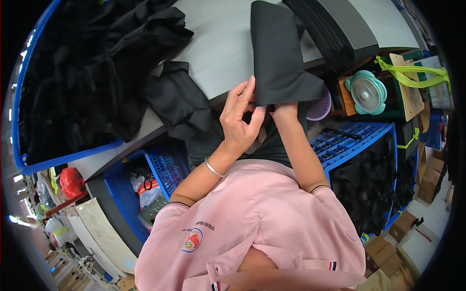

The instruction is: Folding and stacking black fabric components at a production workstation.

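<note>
A folded piece of black cloth [281, 58] lies over the front edge of the light grey tabletop [213, 53], its lower end hanging towards me. My left hand [239, 115], with a silver bangle on the wrist, is at the cloth's lower left corner. Its thumb meets the cloth's bottom edge, and the forefinger points up along the left side. My right hand [285, 110] reaches under the cloth from below; its fingers are hidden. Left of my hands, another crumpled black cloth [179, 97] droops over the table edge.
A blue-rimmed bin [73, 166] heaped with black cloth fills the left. Stacked dark pieces [330, 34] lie at the far right of the table. Beside me are a purple basket [320, 107], a teal fan [366, 92] and blue crates [359, 133]; a blue basket [121, 194] stands at left.
</note>
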Demonstrator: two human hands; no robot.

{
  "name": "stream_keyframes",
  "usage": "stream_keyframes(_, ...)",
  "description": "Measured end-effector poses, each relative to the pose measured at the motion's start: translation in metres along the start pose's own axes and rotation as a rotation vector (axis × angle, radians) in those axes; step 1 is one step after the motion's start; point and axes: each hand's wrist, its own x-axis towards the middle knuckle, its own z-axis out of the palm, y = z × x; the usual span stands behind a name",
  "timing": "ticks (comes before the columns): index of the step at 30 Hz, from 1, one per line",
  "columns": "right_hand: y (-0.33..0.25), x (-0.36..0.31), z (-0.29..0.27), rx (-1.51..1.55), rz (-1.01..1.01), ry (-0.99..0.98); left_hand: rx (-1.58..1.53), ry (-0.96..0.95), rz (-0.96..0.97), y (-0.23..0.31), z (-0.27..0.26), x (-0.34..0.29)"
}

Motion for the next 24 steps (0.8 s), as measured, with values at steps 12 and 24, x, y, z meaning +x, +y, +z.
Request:
stream_keyframes(12,0.029,0.013,-0.028,-1.596,-0.818,-0.248,-0.718,0.128,-0.917,-0.074,0.008,-0.031)
stream_keyframes(24,0.030,0.015,-0.004,-1.719,-0.954,-0.399,-0.792,-0.033,-1.001,-0.104,0.014,-0.043)
